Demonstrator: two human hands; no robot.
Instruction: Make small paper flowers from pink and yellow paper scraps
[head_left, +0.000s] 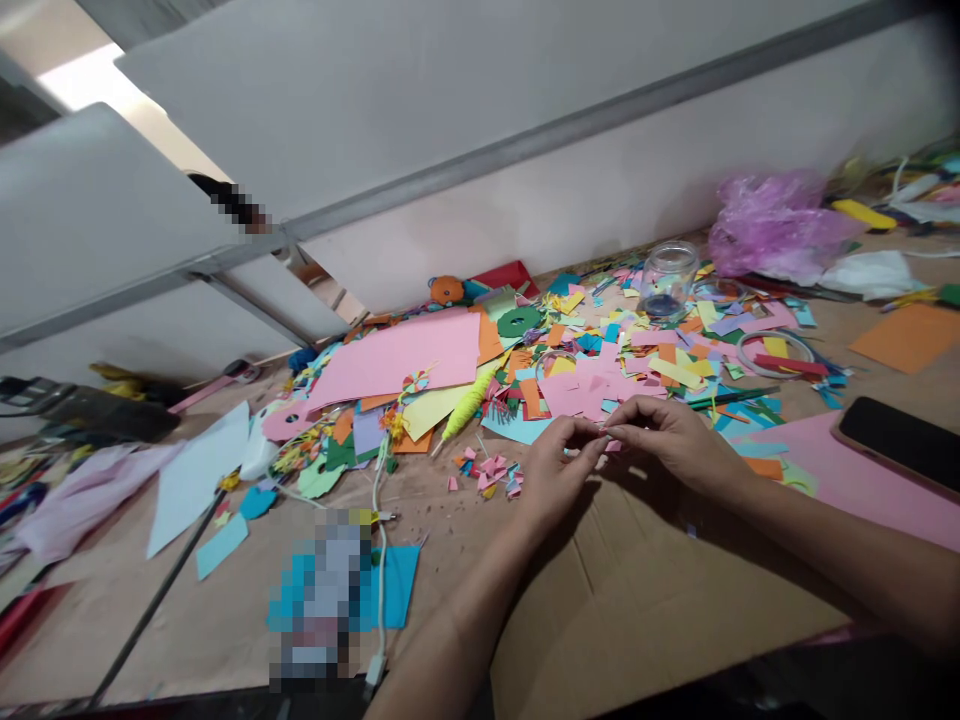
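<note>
My left hand (564, 462) and my right hand (660, 440) meet above the near edge of the paper scraps, over a brown cardboard sheet (615, 600). Thumb and fingers of each are pinched together, and the fingertips almost touch. Something tiny seems to be held between them; a speck of pink shows just below, too small to name. Left of my left hand lies a small heap of cut pink, orange and blue paper bits (491, 472). Pink paper pieces (581, 393) spread right behind the fingertips.
A clear jar (667, 282), tape roll (775, 352) and purple plastic bag (776, 225) stand behind. A phone (900, 440) lies on pink paper at right. Left are a large pink sheet (405, 355), yellow-green thread (469, 405), a white cable (381, 580) and a dark bottle (90, 408).
</note>
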